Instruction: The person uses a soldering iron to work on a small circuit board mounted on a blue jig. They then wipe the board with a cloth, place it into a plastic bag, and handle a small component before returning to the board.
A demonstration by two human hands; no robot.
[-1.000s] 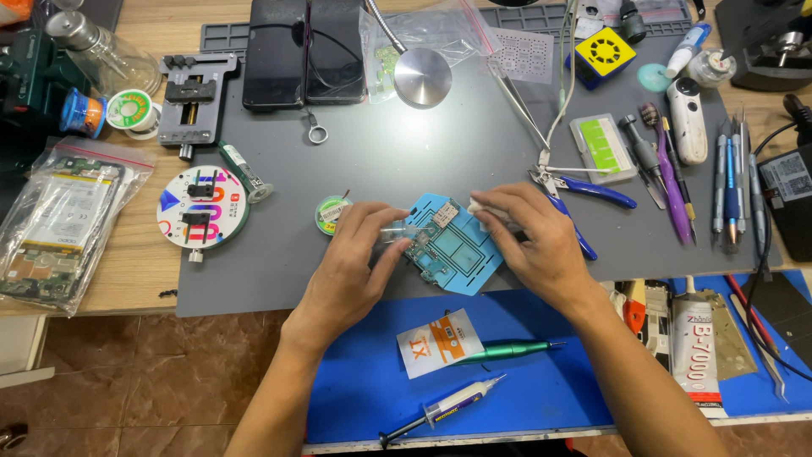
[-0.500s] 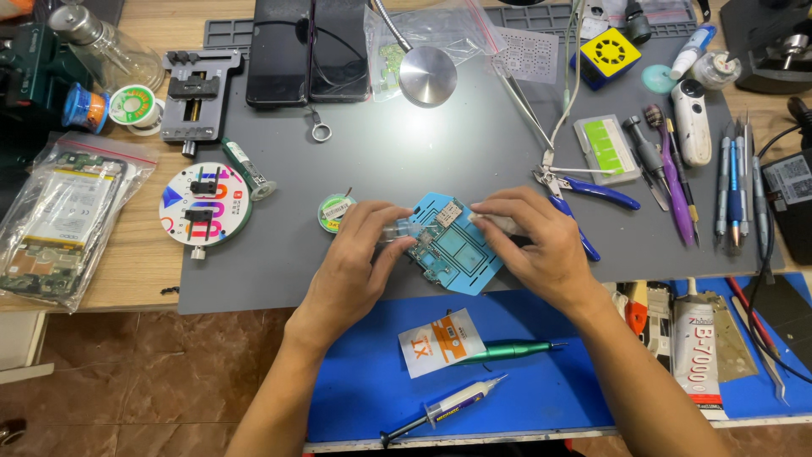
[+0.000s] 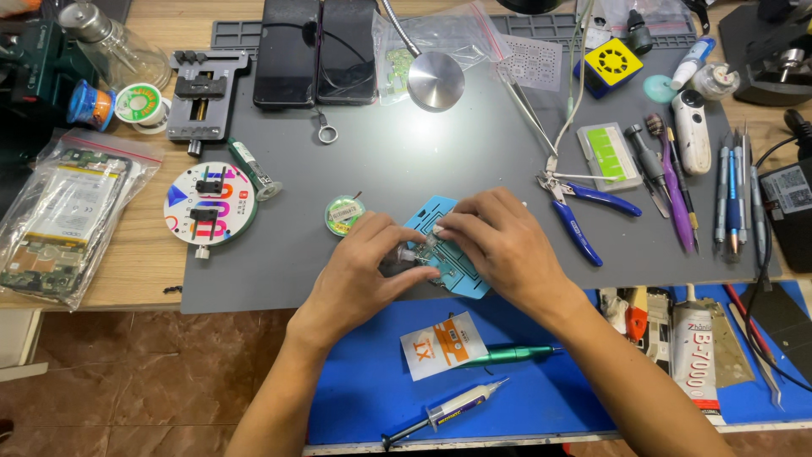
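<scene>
A: What is different now, compared with a second ago?

B: The light blue fixture plate point(image 3: 452, 254) is turned. Before, it lay almost square under both hands; now it sits more diagonal on the grey mat point(image 3: 406, 135), with one corner pointing up toward the round metal lamp head point(image 3: 436, 81). Both hands are also closer together than before.

A: And the hands, what do they hold?

B: The left hand point(image 3: 365, 267) has its fingers closed around a small clear part point(image 3: 408, 253) at the left edge of the plate. The right hand point(image 3: 499, 245) pinches the same small part from the other side, with thumb and forefinger pressed together. So each grip is clenched on this piece, not released. What the piece is exactly, I cannot tell; it is too small.

A: What does this mean for the work?

B: I judge the person has stopped positioning the plate and is now handling one fine piece on it.

A: Other tools near?

B: The blue-handled cutters point(image 3: 584, 207) lie just right of the right hand, untouched. The green pen tool point(image 3: 507, 355) and the syringe point(image 3: 452, 413) rest on the blue mat point(image 3: 355, 398) nearer the person. A small round green tin point(image 3: 344, 213) stands just above the left hand.
</scene>
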